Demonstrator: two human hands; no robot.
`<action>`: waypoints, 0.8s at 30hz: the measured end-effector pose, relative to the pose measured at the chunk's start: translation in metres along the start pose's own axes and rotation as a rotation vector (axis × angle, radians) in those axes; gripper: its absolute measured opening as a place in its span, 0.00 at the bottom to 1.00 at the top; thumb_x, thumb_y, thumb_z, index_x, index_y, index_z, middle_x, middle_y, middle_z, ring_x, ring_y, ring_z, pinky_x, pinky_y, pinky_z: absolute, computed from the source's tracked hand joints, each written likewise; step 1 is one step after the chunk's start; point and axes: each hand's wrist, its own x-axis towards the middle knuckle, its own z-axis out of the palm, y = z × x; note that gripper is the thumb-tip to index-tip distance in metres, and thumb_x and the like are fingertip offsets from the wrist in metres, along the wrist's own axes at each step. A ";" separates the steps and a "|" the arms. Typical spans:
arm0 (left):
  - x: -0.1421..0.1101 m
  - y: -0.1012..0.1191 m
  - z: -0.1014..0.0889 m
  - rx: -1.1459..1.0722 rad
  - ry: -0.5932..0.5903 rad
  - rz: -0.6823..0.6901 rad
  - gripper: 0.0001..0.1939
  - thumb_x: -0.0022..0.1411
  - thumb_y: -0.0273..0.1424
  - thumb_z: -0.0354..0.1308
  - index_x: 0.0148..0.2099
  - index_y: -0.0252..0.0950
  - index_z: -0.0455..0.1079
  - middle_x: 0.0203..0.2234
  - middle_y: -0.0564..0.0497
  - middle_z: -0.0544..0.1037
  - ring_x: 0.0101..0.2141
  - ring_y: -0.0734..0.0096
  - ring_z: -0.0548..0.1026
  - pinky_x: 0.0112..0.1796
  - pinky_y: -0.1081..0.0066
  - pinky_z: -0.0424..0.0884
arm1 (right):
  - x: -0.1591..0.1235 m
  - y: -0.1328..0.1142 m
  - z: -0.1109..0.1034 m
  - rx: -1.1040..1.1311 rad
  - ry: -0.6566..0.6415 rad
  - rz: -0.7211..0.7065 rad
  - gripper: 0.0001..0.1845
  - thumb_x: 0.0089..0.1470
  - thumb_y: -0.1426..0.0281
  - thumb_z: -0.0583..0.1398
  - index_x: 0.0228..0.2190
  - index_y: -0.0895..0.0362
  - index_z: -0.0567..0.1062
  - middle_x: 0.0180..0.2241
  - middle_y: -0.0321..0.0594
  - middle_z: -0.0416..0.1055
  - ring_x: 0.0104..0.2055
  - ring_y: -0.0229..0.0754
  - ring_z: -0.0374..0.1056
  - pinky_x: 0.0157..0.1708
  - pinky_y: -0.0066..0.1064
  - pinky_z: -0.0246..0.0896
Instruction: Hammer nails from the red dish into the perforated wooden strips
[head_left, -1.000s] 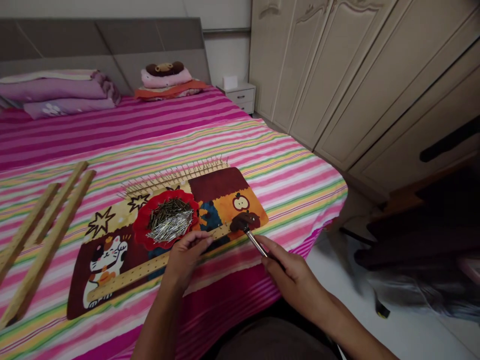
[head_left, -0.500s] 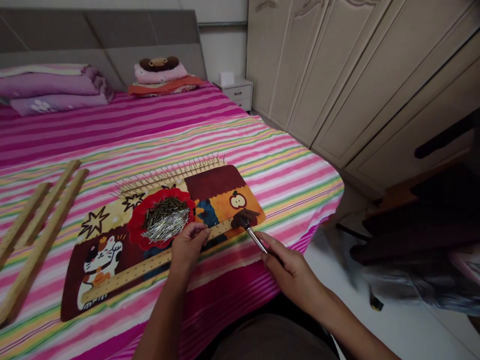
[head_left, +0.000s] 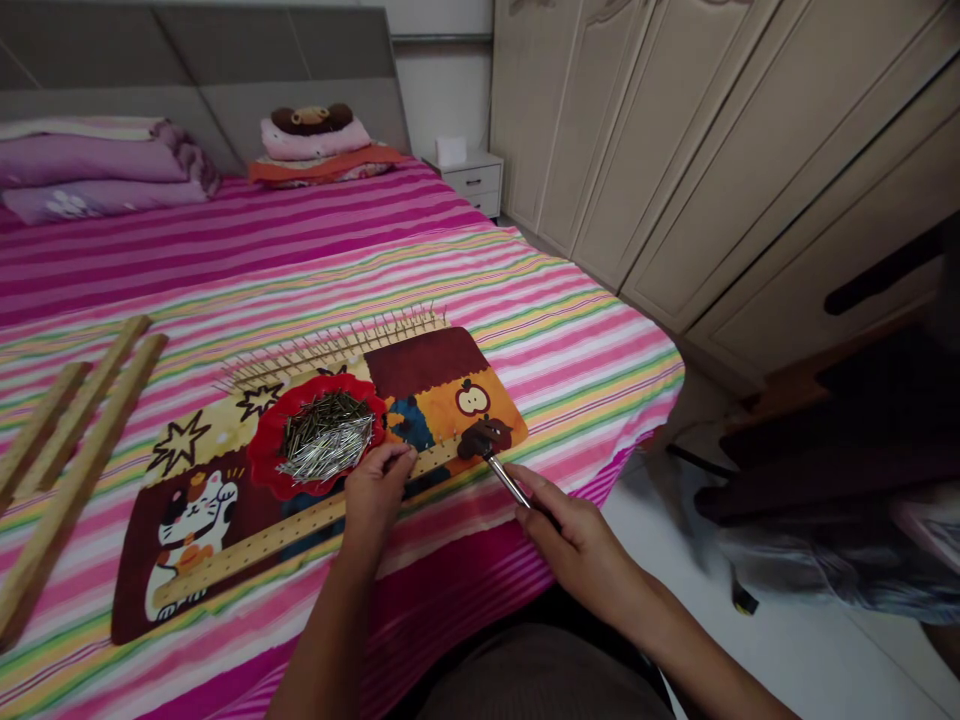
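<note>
striped bedspread (head_left: 570, 350) under mat (head_left: 427, 350); left hand (head_left: 375, 492) pinches at holed strip (head_left: 277, 535), likely steadying it; right fingers grip hammer (head_left: 506, 478), head just beyond their tips.

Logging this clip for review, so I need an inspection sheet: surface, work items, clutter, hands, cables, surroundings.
Surface: striped sheet on a bed, with a patterned mat.
Work items: dotted strip on the mat; nails in a red bowl; spiky strip along the far edge; hammer, dark head by the dotted strip's right end.
Clutter: wood bars left of the mat.
Hands: right hand grips the hammer; left hand pinches at the dotted strip, anything held too small to tell.
Cables: nothing seen.
Surroundings: bedding, nightstand, wardrobe.
</note>
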 end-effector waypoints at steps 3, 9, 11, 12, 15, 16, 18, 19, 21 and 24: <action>0.000 0.000 0.001 0.020 0.012 0.052 0.14 0.47 0.42 0.58 0.31 0.38 0.73 0.22 0.55 0.72 0.22 0.75 0.66 0.24 0.75 0.63 | 0.000 0.000 0.001 0.004 0.007 -0.003 0.24 0.60 0.71 0.51 0.58 0.55 0.62 0.41 0.40 0.76 0.49 0.42 0.69 0.49 0.33 0.64; -0.001 -0.001 0.001 0.126 0.029 0.191 0.10 0.49 0.39 0.56 0.28 0.39 0.73 0.26 0.54 0.75 0.28 0.71 0.70 0.32 0.72 0.65 | 0.000 -0.003 0.001 0.004 0.004 -0.016 0.24 0.60 0.72 0.51 0.58 0.56 0.61 0.47 0.41 0.74 0.46 0.39 0.70 0.47 0.30 0.64; -0.001 -0.001 0.001 0.165 0.034 0.239 0.09 0.51 0.38 0.55 0.29 0.39 0.73 0.27 0.54 0.75 0.30 0.71 0.71 0.34 0.72 0.65 | 0.000 -0.005 0.001 0.004 -0.007 -0.018 0.25 0.60 0.72 0.51 0.58 0.56 0.61 0.44 0.40 0.75 0.42 0.38 0.71 0.45 0.29 0.66; -0.002 -0.002 0.001 0.183 0.037 0.260 0.09 0.52 0.37 0.55 0.30 0.40 0.73 0.27 0.54 0.74 0.30 0.71 0.71 0.34 0.72 0.65 | 0.001 -0.006 0.002 0.008 -0.013 -0.025 0.25 0.60 0.72 0.51 0.58 0.56 0.60 0.43 0.39 0.75 0.41 0.37 0.71 0.44 0.28 0.66; -0.003 -0.003 0.003 0.233 0.050 0.322 0.09 0.53 0.36 0.54 0.30 0.39 0.73 0.27 0.53 0.74 0.30 0.72 0.71 0.34 0.73 0.65 | 0.007 -0.013 0.003 0.019 -0.032 -0.057 0.25 0.60 0.73 0.50 0.58 0.55 0.60 0.40 0.37 0.75 0.37 0.36 0.72 0.40 0.28 0.68; -0.004 -0.004 0.004 0.245 0.054 0.344 0.08 0.54 0.36 0.54 0.30 0.39 0.72 0.26 0.53 0.74 0.30 0.72 0.71 0.34 0.73 0.65 | 0.011 -0.016 0.004 0.019 -0.044 -0.065 0.25 0.60 0.74 0.49 0.59 0.54 0.60 0.38 0.37 0.76 0.36 0.36 0.72 0.39 0.28 0.69; -0.005 -0.006 0.005 0.256 0.057 0.385 0.08 0.55 0.34 0.53 0.30 0.39 0.72 0.26 0.53 0.74 0.30 0.72 0.71 0.34 0.73 0.66 | 0.019 -0.023 0.006 0.007 -0.069 -0.090 0.26 0.59 0.76 0.49 0.59 0.54 0.60 0.38 0.37 0.77 0.35 0.37 0.73 0.38 0.29 0.69; -0.005 -0.007 0.005 0.256 0.058 0.400 0.07 0.55 0.34 0.53 0.30 0.39 0.72 0.26 0.53 0.74 0.29 0.72 0.71 0.34 0.73 0.66 | 0.023 -0.027 0.008 -0.002 -0.078 -0.113 0.26 0.59 0.76 0.49 0.58 0.54 0.60 0.40 0.39 0.76 0.38 0.38 0.73 0.41 0.31 0.69; -0.005 -0.009 0.006 0.256 0.062 0.416 0.07 0.56 0.33 0.53 0.30 0.39 0.72 0.26 0.53 0.74 0.29 0.72 0.71 0.33 0.73 0.66 | 0.031 -0.033 0.010 -0.021 -0.081 -0.176 0.26 0.59 0.77 0.49 0.58 0.54 0.61 0.49 0.42 0.72 0.49 0.42 0.70 0.48 0.34 0.65; -0.005 -0.012 0.007 0.255 0.065 0.424 0.07 0.56 0.32 0.53 0.31 0.38 0.72 0.26 0.53 0.73 0.29 0.73 0.71 0.33 0.74 0.65 | 0.039 -0.038 0.015 -0.059 -0.097 -0.240 0.27 0.59 0.77 0.49 0.59 0.51 0.58 0.56 0.41 0.67 0.56 0.43 0.64 0.54 0.37 0.60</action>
